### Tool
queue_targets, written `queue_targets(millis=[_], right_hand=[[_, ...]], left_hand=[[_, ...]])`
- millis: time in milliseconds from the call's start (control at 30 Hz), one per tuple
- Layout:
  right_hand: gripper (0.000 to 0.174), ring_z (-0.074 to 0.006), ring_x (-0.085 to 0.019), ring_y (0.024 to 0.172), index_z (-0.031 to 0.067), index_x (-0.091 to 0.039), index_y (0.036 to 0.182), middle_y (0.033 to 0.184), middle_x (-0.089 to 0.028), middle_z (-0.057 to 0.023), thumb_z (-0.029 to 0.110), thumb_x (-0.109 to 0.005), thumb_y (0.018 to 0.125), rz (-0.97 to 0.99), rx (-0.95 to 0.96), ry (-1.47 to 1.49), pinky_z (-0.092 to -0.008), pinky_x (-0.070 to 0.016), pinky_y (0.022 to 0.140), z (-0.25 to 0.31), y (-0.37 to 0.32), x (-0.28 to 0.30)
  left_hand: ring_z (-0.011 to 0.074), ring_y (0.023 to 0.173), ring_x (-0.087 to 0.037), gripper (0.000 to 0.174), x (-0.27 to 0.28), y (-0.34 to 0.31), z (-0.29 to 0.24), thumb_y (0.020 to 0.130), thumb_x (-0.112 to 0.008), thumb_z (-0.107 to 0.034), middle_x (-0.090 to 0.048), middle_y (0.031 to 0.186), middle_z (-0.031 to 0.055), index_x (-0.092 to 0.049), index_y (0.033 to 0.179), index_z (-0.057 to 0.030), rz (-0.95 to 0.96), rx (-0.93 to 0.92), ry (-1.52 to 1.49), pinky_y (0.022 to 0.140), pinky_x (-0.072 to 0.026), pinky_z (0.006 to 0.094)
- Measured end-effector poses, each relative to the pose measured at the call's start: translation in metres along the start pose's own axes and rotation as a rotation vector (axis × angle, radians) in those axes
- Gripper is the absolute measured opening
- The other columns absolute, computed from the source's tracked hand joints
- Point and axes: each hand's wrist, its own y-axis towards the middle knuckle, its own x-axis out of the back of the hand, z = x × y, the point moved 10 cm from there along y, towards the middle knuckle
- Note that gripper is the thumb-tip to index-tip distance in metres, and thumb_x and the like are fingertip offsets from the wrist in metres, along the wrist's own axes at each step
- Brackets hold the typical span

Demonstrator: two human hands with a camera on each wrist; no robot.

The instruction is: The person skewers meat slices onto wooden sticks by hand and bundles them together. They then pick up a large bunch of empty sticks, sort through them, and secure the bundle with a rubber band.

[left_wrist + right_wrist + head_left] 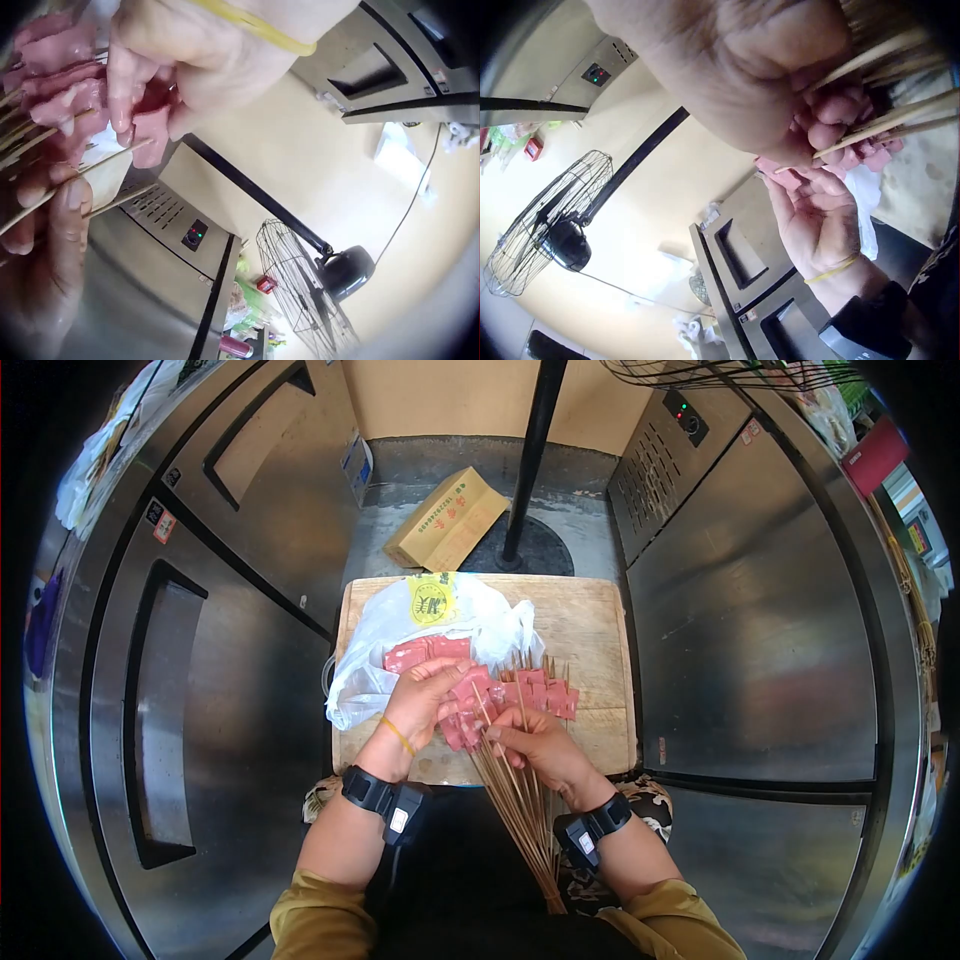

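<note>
My left hand (415, 708) pinches a pink slice of meat (151, 136) between thumb and fingers. My right hand (548, 752) pinches a bamboo skewer (71, 182), whose pointed tip overlaps that slice in the left wrist view. Just beyond the hands, finished rows of skewered meat (545, 695) lie on the wooden board (600, 640). A long bundle of skewers (520, 825) runs from under the right hand toward my lap. Beside the left hand, more pink meat (425, 651) shows at the mouth of a white plastic bag (375, 630).
Steel refrigerator cabinets stand close on the left (250, 660) and right (750, 630). Behind the board are a cardboard box (445, 525) and a black pole (527, 460) on a round base. A wire-caged fan (551, 225) is mounted on the pole.
</note>
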Motion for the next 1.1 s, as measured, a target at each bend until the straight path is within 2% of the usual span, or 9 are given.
queue_targets(millis=[100,200,400,500,700,800,867,967,1100], right_hand=[[0.011,-0.0022,-0.044,0.051,0.0073,-0.059,0.081,0.066,-0.056,0.0026,0.015,-0.060,0.089,-0.002,0.004,-0.001,-0.0158,-0.0333,0.046,0.001,0.000,0.000],[0.009,-0.0021,-0.044,0.052,0.0061,-0.060,0.083,0.069,-0.057,0.0020,0.013,-0.059,0.089,0.010,0.001,-0.004,-0.0156,-0.0343,0.046,-0.002,0.002,0.001],[0.011,-0.0026,-0.045,0.051,0.0063,-0.060,0.081,0.068,-0.057,0.0018,0.014,-0.060,0.089,-0.007,-0.010,-0.016,-0.0161,-0.0346,0.046,-0.005,0.002,0.004],[0.014,-0.0031,-0.045,0.051,0.0071,-0.059,0.079,0.065,-0.056,0.0026,0.017,-0.062,0.088,-0.034,-0.011,-0.044,-0.0166,-0.0347,0.045,-0.004,0.003,0.008],[0.013,-0.0044,-0.049,0.055,0.0067,-0.059,0.081,0.069,-0.059,0.0006,0.017,-0.062,0.088,-0.101,-0.015,-0.241,-0.0177,-0.0371,0.048,-0.007,0.002,0.022],[0.013,-0.0055,-0.052,0.057,0.0067,-0.059,0.082,0.071,-0.059,0.0003,0.017,-0.061,0.088,-0.134,0.076,-0.411,-0.0185,-0.0393,0.050,0.009,-0.004,0.024],[0.013,-0.0065,-0.053,0.059,0.0066,-0.058,0.082,0.072,-0.059,-0.0006,0.017,-0.059,0.090,-0.148,0.170,-0.433,-0.0189,-0.0415,0.053,0.020,-0.012,0.030],[0.014,-0.0082,-0.055,0.061,0.0060,-0.058,0.084,0.074,-0.060,-0.0027,0.018,-0.056,0.091,-0.042,0.078,-0.024,-0.0197,-0.0444,0.056,0.032,-0.027,0.020],[0.015,-0.0089,-0.059,0.068,0.0058,-0.060,0.088,0.080,-0.063,-0.0030,0.020,-0.054,0.093,0.160,-0.015,0.244,-0.0222,-0.0484,0.062,0.018,-0.025,0.004]], left_hand=[[0.0079,0.085,-0.060,0.016,0.001,0.001,-0.017,0.087,-0.061,-0.011,-0.063,0.096,0.0010,-0.061,0.103,-0.0064,-0.029,-0.213,0.075,0.070,-0.0493,0.0212],[0.0105,0.092,-0.060,0.017,-0.001,-0.001,-0.025,0.086,-0.061,-0.009,-0.064,0.100,0.0028,-0.062,0.103,-0.0071,-0.015,-0.262,0.014,0.077,-0.0507,0.0260],[0.0061,0.082,-0.059,0.012,-0.012,-0.010,-0.045,0.084,-0.060,0.001,-0.065,0.090,0.0022,-0.063,0.095,-0.0026,-0.008,-0.443,0.222,0.068,-0.0474,0.0192],[0.0061,0.079,-0.059,0.012,-0.017,-0.008,-0.037,0.084,-0.060,0.004,-0.066,0.087,0.0029,-0.062,0.094,-0.0008,0.046,-0.488,0.350,0.068,-0.0475,0.0191],[0.0052,0.065,-0.058,0.011,-0.031,-0.014,0.003,0.083,-0.061,0.003,-0.065,0.080,0.0029,-0.063,0.093,-0.0027,0.150,-0.313,0.495,0.058,-0.0470,0.0197],[0.0051,0.059,-0.057,0.010,-0.031,-0.015,-0.013,0.081,-0.063,0.001,-0.064,0.076,0.0030,-0.063,0.090,-0.0029,0.062,-0.549,0.623,0.053,-0.0460,0.0209],[0.0079,0.061,-0.058,0.010,-0.033,-0.017,-0.015,0.079,-0.065,0.000,-0.064,0.077,0.0049,-0.063,0.088,-0.0028,0.036,-0.521,0.701,0.054,-0.0466,0.0228],[0.0137,0.065,-0.061,0.011,-0.031,-0.012,-0.014,0.077,-0.067,-0.002,-0.064,0.080,0.0084,-0.064,0.087,-0.0037,0.013,-0.539,0.810,0.058,-0.0476,0.0256],[0.0220,0.071,-0.063,0.012,-0.032,-0.006,-0.012,0.075,-0.069,-0.006,-0.063,0.083,0.0119,-0.065,0.086,-0.0049,0.021,-0.578,0.884,0.064,-0.0485,0.0297]])
